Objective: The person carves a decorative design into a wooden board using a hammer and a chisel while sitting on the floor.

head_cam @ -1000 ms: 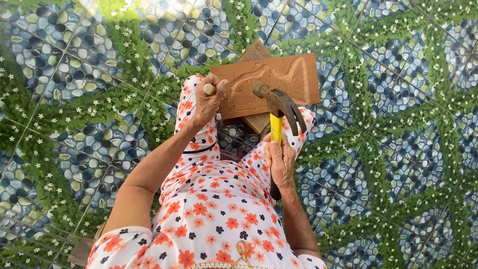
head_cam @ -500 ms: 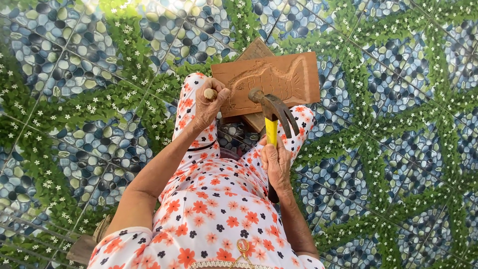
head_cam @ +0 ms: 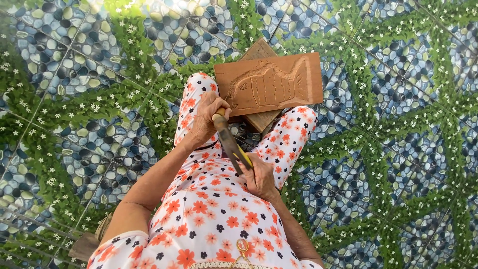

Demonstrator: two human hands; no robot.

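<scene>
A brown wooden board (head_cam: 279,82) carved with a fish shape rests across my knees, on top of a second wooden block (head_cam: 262,120). My left hand (head_cam: 205,119) grips a chisel with a wooden handle (head_cam: 219,113), its tip at the board's left edge. My right hand (head_cam: 260,175) holds a hammer (head_cam: 230,142) by its yellow and black handle. The hammer's head meets the top of the chisel handle. I sit in white clothes with a red and black flower print.
The floor (head_cam: 388,164) is tiled with a blue pebble and green leaf pattern all around me. A brown wooden seat corner (head_cam: 84,245) shows at the lower left behind me.
The hammer has swung from raised over the board's right side down and left onto the chisel handle. My left hand and the chisel have stayed in place.
</scene>
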